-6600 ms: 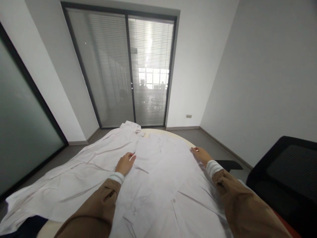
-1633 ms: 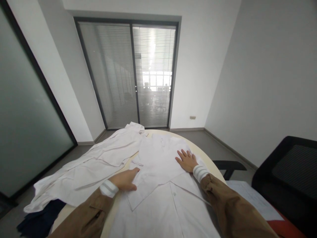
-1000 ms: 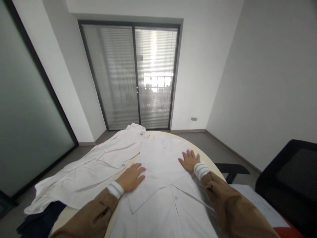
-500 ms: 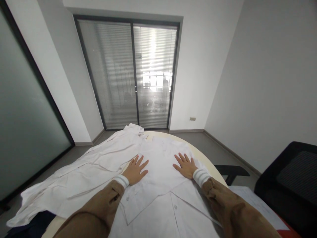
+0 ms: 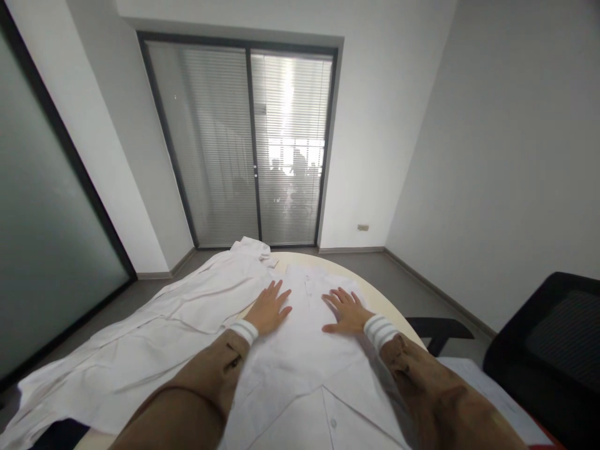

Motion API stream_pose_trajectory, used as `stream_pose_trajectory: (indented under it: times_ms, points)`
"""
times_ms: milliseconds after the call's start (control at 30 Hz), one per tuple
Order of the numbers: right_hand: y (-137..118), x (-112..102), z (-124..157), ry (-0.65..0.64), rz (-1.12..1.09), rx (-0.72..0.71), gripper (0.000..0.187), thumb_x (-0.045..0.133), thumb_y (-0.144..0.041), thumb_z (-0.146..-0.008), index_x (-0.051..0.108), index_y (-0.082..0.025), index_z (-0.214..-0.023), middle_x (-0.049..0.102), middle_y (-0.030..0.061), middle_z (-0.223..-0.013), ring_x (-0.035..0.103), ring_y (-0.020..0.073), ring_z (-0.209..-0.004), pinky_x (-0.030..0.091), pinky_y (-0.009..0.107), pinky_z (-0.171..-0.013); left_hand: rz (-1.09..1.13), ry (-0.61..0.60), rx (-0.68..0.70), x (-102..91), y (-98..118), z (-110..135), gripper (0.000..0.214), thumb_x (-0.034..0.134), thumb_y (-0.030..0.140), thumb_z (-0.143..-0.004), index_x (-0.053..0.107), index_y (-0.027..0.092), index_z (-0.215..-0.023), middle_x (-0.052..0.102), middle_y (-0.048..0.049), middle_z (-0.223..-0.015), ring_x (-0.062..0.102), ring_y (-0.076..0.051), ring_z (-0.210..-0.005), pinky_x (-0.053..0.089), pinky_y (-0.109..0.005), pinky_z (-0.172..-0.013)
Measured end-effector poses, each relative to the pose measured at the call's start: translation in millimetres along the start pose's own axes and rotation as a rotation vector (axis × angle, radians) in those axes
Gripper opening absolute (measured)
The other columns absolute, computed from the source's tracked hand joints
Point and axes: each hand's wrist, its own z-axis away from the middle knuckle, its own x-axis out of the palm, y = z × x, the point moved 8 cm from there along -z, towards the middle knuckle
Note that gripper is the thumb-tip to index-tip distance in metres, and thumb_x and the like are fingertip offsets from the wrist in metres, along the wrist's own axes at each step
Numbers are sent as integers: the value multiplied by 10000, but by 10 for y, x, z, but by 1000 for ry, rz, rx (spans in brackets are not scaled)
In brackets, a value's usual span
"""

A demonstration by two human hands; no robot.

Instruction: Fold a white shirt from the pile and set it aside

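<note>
Lying over a round table (image 5: pixel 375 292), a white shirt (image 5: pixel 307 359) is showing its button (image 5: pixel 333 423) nearest the person. Farther in, the left hand (image 5: pixel 270 310) and right hand (image 5: pixel 347 312) are resting palm-down on it, fingers parted, apparently pinching nothing. Uneven pressure or a sideways drag could wrinkle the cloth or skew its layers. Another white garment (image 5: pixel 154 331) is lying close beside the left hand; a straying palm could catch it. Beyond, the shirt's far end is stopping just short of the table's rim, so a forward push could send it over.

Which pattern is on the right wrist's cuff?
The right cuff has white and pale grey stripes, clearest in the head view.
</note>
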Motion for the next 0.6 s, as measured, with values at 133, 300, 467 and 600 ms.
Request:
stream_pose_trajectory:
  times_ms: [133,300,467,600]
  points:
    - [17,196,-18,-73,-72,6,1088,411,-889,-744,91,-296,-1598,-41,74,-1670,-100,372,-1516,-50,661,-1155,12,-34,-72,271,-40,-24,615,376,521,-993,318,280,-1557,118,-122,-1661,58,-418,-1507,147,-604,-1180]
    - [-24,273,77,-130,-86,4,1170,519,-890,-677,104,-299,-1597,-15,92,-1671,-68,427,-1506,-2,706,-1133,24,-103,-75,446,-67,192,662,379,592,-968,300,307,-1560,177,-111,-1652,79,-448,-1498,136,-632,-1165]
    - [-55,-26,-74,62,-37,-24,882,609,-711,-780,405,-250,-1503,443,189,-1497,405,427,-1340,296,633,-1061,43,-54,-89,242,-1,134,558,431,541,-956,537,233,-1410,455,-181,-1494,383,-420,-1388,313,-592,-1097]
    - [63,-234,-388,279,-88,48,510,584,-412,-902,556,-178,-1354,583,183,-1316,522,336,-1211,407,468,-996,57,112,-71,46,36,-172,399,442,415,-970,652,151,-1183,565,-193,-1334,497,-334,-1283,405,-466,-1054]
